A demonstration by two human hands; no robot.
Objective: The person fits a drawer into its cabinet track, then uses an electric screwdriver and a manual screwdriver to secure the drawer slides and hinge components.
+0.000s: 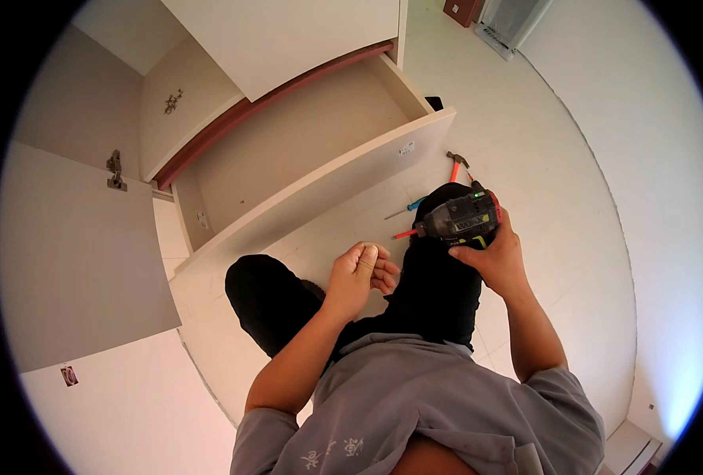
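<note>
Right hand (495, 257) grips cordless driver (461, 219); left hand (361, 273) fingers curled, contents hidden.
Risk: bit slipping toward left hand beside open drawer (320, 178).

Drill (464, 218) in right hand (494, 257), left hand (359, 273) beside, open drawer (320, 190) ahead, hammer (457, 165) behind drill

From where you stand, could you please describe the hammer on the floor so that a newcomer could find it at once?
Start at the big open drawer pulled out of the pale cabinet, and look past its right front corner on the white floor. There, just beyond the drill in the right hand, lies the hammer. Its orange-red handle and dark metal head distinguish it from the slimmer screwdrivers nearer the knee.
</note>
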